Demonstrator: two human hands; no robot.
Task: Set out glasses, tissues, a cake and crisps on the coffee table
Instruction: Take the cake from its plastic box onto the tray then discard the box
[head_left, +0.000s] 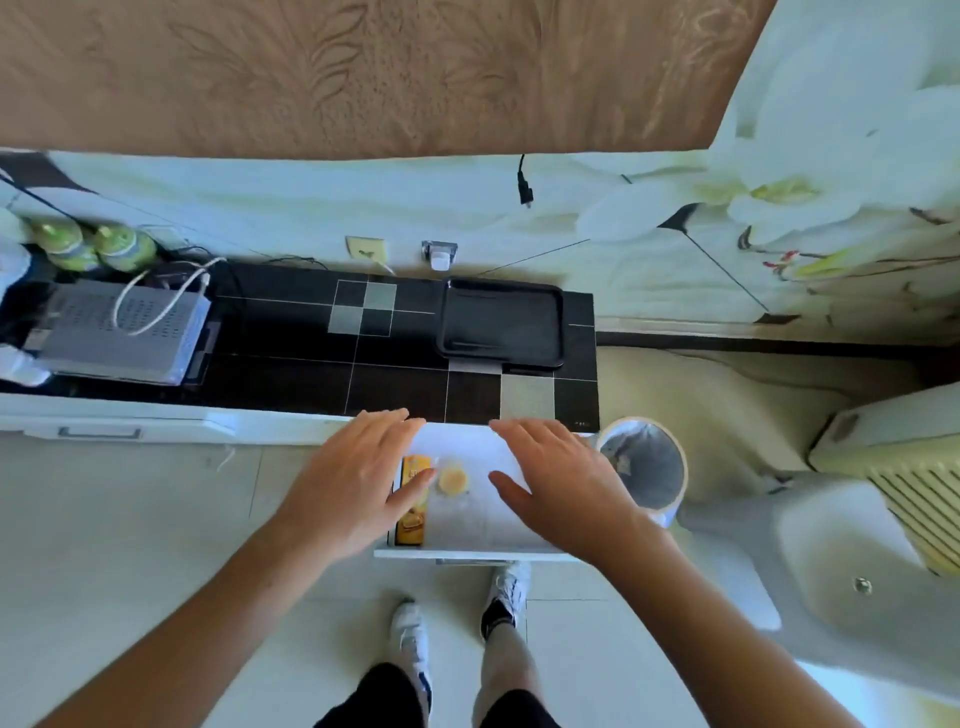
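A white drawer (483, 553) stands pulled out below the black tiled cabinet top (291, 379). Inside it lie an orange crisps box (412, 525) at the left and a small round cake (454, 479) in clear wrap beside it. My left hand (353, 483) hovers over the drawer's left side with straight fingers, its thumb over the crisps box. Over the drawer's right side my right hand (556, 483) is spread with straight fingers. Neither hand holds anything. No glasses or tissues are in view.
A black tray (501, 325) sits on the cabinet top near the wall. A grey set-top box (124, 338) and two green bottles (93, 244) stand at the left. A lined waste bin (644, 462) is right of the drawer, a white chair (831, 561) beyond it.
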